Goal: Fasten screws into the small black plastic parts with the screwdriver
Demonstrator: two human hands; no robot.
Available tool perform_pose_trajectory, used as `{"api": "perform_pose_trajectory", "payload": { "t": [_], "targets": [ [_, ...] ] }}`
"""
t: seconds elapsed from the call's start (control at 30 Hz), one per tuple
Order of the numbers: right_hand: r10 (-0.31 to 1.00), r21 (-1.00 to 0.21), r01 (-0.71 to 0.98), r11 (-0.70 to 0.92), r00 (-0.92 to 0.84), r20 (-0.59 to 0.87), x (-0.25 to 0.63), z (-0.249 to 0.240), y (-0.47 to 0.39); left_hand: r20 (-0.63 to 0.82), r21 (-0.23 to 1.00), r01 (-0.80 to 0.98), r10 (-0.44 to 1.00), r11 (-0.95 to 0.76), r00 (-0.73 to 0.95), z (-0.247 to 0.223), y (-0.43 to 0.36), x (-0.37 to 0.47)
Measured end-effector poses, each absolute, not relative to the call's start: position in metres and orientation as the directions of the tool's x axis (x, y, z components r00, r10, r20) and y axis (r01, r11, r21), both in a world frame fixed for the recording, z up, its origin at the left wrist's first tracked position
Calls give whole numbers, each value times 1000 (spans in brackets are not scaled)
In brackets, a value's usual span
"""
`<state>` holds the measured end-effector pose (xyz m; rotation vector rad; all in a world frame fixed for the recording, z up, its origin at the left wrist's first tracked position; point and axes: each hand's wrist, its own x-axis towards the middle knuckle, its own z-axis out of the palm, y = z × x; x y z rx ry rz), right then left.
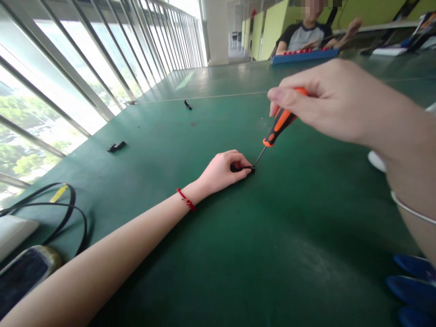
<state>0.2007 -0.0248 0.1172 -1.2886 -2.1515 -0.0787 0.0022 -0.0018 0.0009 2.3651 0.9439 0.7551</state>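
Centre: left hand [221,170], fingers pinched on small black part [253,169], over green desk [299,213]. Upper right: right hand [335,100], fingers curled around orange-and-black screwdriver [281,121], tip at part.

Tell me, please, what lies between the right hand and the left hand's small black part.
In the head view, an orange and black screwdriver spans it, its metal shaft reaching the black part.
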Motion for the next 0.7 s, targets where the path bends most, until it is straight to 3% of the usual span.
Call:
{"api": "perform_pose_trajectory", "payload": {
  "t": [0.7],
  "targets": [
    [783,-221,843,490,-314,537,196,116,-30,322,571,481,721,-665,614,2,-3,4]
  ]
}}
